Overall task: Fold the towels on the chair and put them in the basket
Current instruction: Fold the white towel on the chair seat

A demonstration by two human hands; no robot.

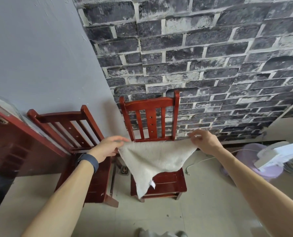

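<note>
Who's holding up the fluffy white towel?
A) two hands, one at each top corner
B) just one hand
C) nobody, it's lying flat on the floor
A: the left hand holds one top corner of the fluffy white towel and the right hand holds the other, so it hangs spread between them, with the red wooden chair behind it.

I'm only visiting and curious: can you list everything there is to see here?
brick wall: 1, dark grey, behind
right chair: 1, red wood, against that wall
left chair: 1, red wood, beside it
towel: 1, cream, held up over the right chair
table: 1, dark red, far left
fan: 1, lilac, floor at right
basket: none in view
wristband: 1, dark blue, left wrist
left hand: 1, pinches the towel's left corner
right hand: 1, pinches its right corner
</note>
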